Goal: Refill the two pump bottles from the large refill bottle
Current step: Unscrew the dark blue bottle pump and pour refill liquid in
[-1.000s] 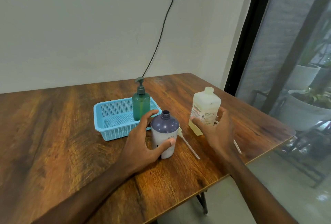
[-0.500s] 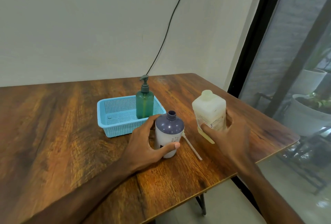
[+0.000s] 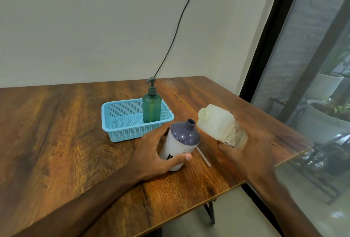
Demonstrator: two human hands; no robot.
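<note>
My left hand (image 3: 151, 153) grips the white pump bottle with the purple top (image 3: 180, 142), which leans right with its neck uncapped. My right hand (image 3: 251, 147) holds the large translucent refill bottle (image 3: 217, 125) in the air, tipped left so that its mouth is close to the open neck. No liquid is visible between them. The green pump bottle (image 3: 152, 109) stands upright with its pump on, inside the blue basket (image 3: 123, 132). A thin white pump tube (image 3: 203, 156) lies on the table behind the white bottle.
The wooden table (image 3: 56, 142) ends close on the right and front. A black cable (image 3: 178, 22) runs down the wall behind. A glass door with a black frame (image 3: 265, 47) stands at the right, with potted plants outside.
My right hand lifted the refill bottle off the table and tipped it left toward the white bottle. My left hand tilted the white bottle to the right.
</note>
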